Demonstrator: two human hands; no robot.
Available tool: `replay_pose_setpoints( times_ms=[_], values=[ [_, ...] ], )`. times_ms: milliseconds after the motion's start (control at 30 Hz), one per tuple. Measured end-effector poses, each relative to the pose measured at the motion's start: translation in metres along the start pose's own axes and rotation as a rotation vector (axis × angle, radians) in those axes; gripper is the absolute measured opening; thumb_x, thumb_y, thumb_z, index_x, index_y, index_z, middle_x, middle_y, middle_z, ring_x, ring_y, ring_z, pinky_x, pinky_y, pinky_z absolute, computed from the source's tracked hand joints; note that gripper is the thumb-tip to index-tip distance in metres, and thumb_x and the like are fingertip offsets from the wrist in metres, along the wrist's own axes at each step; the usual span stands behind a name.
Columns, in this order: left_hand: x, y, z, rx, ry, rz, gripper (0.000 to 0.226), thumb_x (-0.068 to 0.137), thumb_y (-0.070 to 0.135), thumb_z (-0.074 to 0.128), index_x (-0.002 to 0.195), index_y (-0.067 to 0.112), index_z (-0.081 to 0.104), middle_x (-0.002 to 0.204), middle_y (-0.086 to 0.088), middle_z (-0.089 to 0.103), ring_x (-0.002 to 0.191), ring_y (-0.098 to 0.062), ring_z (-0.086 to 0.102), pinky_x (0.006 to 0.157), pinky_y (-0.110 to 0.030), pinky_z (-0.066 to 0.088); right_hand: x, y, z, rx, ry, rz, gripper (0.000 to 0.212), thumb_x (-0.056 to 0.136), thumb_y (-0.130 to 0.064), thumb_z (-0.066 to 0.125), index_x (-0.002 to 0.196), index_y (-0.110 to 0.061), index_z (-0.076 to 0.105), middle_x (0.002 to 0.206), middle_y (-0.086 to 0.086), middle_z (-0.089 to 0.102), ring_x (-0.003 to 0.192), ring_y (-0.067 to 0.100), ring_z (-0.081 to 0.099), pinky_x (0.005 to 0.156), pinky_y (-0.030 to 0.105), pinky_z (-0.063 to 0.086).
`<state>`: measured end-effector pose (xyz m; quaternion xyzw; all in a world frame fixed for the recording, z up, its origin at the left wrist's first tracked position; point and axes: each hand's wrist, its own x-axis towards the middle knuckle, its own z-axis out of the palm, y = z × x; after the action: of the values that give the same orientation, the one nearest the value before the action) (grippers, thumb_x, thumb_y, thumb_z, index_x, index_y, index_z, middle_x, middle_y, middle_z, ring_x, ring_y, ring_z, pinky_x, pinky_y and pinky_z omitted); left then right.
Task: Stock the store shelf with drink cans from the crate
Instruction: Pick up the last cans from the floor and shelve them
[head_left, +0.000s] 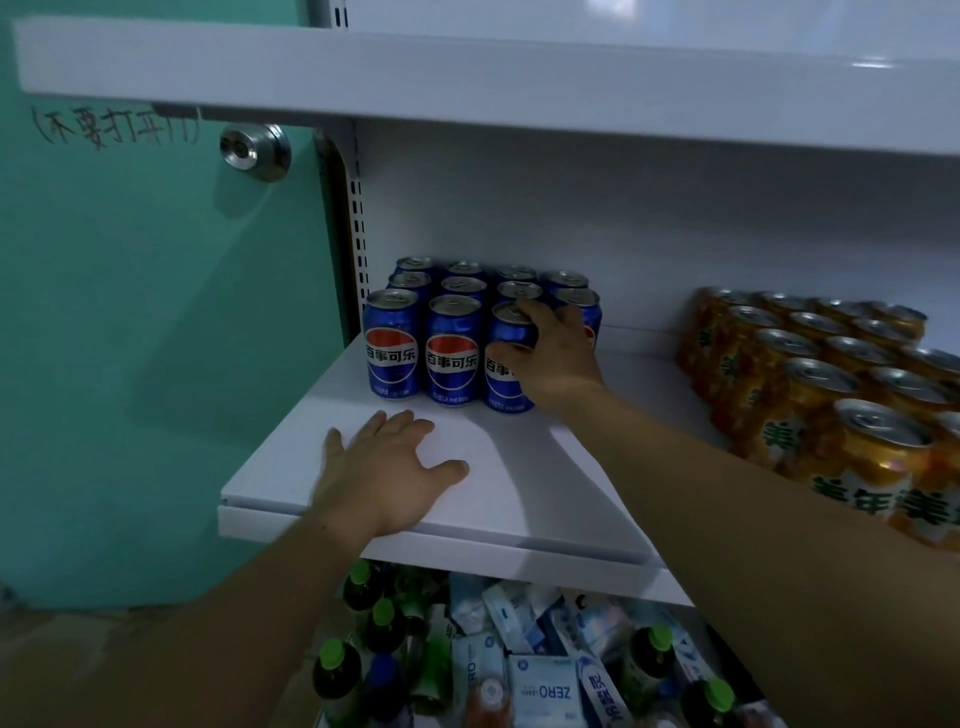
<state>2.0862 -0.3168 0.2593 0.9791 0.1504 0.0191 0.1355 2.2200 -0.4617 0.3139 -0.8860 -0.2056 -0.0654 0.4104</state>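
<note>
1. Setting: white metal store shelf (519, 467), wall-mounted on slotted uprights, in dim light. The crate is not in view.
2. Task item: blue aluminium cola can with a red-white-blue emblem (505, 387), upright on the shelf as third from the left in the front row, touching its left neighbour.
3. Right hand (553, 353): wrapped over the can's upper wall from the right, fingers curled across the rim and thumb low on the front. Whether the can is being set down or nudged into line cannot be told.
4. Handling, as a judgement: a full can is fairly heavy for its size and stiff while sealed, but its smooth wall is slippery and dents if knocked. It is best held around the middle of the wall, or from above by the rim.
5. Left hand (387, 478): flat on the bare front of the shelf, fingers spread, holding nothing.
6. Block of matching blue cans (451, 353): three rows deep at the shelf's left rear, tops up. The front-row space behind the right hand is hidden.
7. Orange drink cans (831, 395): a packed block on the same shelf, well apart to the right.
8. Upper white shelf (467, 67): directly above.
9. Teal door (156, 312): to the left, with a round metal knob (254, 152) and handwritten characters.
10. Below: green-capped dark bottles (337, 670) and white-and-blue packets (543, 688), jumbled.
</note>
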Motion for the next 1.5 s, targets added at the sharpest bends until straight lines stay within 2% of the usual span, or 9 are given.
replay_pose_setpoints(
  times_ms=[167, 300, 433, 600, 733, 1033, 1167, 1400, 1500],
  values=[
    [0.000, 0.000, -0.001, 0.002, -0.007, -0.003, 0.075, 0.085, 0.072, 0.035, 0.149, 0.035, 0.021, 0.160, 0.012, 0.011, 0.147, -0.011, 0.004, 0.117, -0.051, -0.002, 0.001, -0.001, -0.001, -0.034, -0.012, 0.006, 0.072, 0.087, -0.043, 0.066, 0.148, -0.029, 0.031, 0.149, 0.007, 0.026, 0.134, 0.030, 0.037, 0.104, 0.036, 0.038],
    [0.000, 0.001, -0.003, 0.007, -0.044, 0.001, 0.075, 0.085, 0.072, 0.035, 0.149, 0.034, 0.023, 0.160, 0.010, 0.011, 0.147, -0.013, 0.005, 0.117, -0.053, -0.001, -0.007, -0.012, -0.019, -0.164, -0.130, 0.047, 0.086, 0.081, -0.056, 0.065, 0.151, -0.034, 0.020, 0.155, 0.005, 0.024, 0.137, 0.030, 0.035, 0.105, 0.038, 0.039],
    [-0.010, 0.001, -0.017, -0.080, -0.093, 0.022, 0.071, 0.086, 0.066, 0.045, 0.147, 0.033, 0.030, 0.158, 0.008, 0.018, 0.146, -0.013, 0.013, 0.117, -0.052, 0.000, -0.025, -0.025, -0.051, -0.324, -0.133, -0.008, 0.085, 0.069, -0.075, 0.058, 0.142, -0.036, 0.036, 0.146, 0.001, 0.042, 0.127, 0.024, 0.046, 0.097, 0.033, 0.043],
    [-0.032, 0.028, -0.046, -0.253, -0.116, 0.058, 0.088, 0.066, 0.068, 0.060, 0.143, 0.029, 0.039, 0.152, 0.004, 0.036, 0.135, -0.018, 0.039, 0.111, -0.044, 0.032, -0.064, -0.028, -0.104, -0.538, -0.139, -0.011, 0.064, 0.090, -0.056, 0.053, 0.142, -0.021, 0.038, 0.137, 0.013, 0.048, 0.122, 0.031, 0.046, 0.097, 0.036, 0.039],
    [-0.063, 0.071, -0.060, -0.196, -0.108, 0.197, 0.073, 0.079, 0.056, 0.062, 0.142, 0.026, 0.040, 0.151, 0.001, 0.036, 0.133, -0.021, 0.040, 0.108, -0.037, 0.036, -0.106, -0.023, -0.140, -0.593, -0.088, 0.098, 0.078, 0.088, -0.066, 0.049, 0.148, -0.020, 0.030, 0.147, 0.013, 0.039, 0.128, 0.032, 0.044, 0.104, 0.043, 0.041],
    [-0.127, 0.175, -0.054, -0.085, -0.165, 0.499, 0.069, 0.085, 0.053, 0.058, 0.144, 0.025, 0.037, 0.153, 0.000, 0.033, 0.135, -0.022, 0.037, 0.106, -0.035, 0.035, -0.205, 0.010, -0.237, -0.615, 0.099, 0.223, 0.078, 0.085, -0.068, 0.047, 0.149, -0.028, 0.027, 0.153, 0.008, 0.033, 0.133, 0.032, 0.039, 0.106, 0.046, 0.037],
    [-0.152, 0.234, -0.047, -0.130, -0.210, 0.646, 0.070, 0.084, 0.053, 0.060, 0.144, 0.022, 0.040, 0.149, -0.001, 0.038, 0.131, -0.022, 0.042, 0.102, -0.033, 0.038, -0.249, 0.035, -0.282, -0.621, 0.184, 0.334, 0.075, 0.089, -0.063, 0.048, 0.149, -0.021, 0.029, 0.151, 0.009, 0.036, 0.133, 0.031, 0.039, 0.106, 0.045, 0.037],
    [-0.186, 0.333, -0.001, -0.119, -0.334, 0.866, 0.069, 0.085, 0.053, 0.060, 0.144, 0.025, 0.038, 0.152, 0.001, 0.035, 0.136, -0.021, 0.037, 0.109, -0.035, 0.034, -0.336, 0.097, -0.347, -0.635, 0.274, 0.592, 0.080, 0.088, -0.065, 0.048, 0.151, -0.020, 0.026, 0.154, 0.008, 0.030, 0.133, 0.031, 0.040, 0.104, 0.046, 0.041],
    [-0.203, 0.366, 0.027, -0.106, -0.404, 0.943, 0.067, 0.085, 0.051, 0.061, 0.143, 0.024, 0.040, 0.149, -0.002, 0.040, 0.131, -0.022, 0.042, 0.105, -0.032, 0.037, -0.374, 0.124, -0.364, -0.633, 0.298, 0.695, 0.080, 0.088, -0.065, 0.049, 0.151, -0.020, 0.027, 0.153, 0.009, 0.032, 0.132, 0.031, 0.041, 0.103, 0.045, 0.043]
  ],
)
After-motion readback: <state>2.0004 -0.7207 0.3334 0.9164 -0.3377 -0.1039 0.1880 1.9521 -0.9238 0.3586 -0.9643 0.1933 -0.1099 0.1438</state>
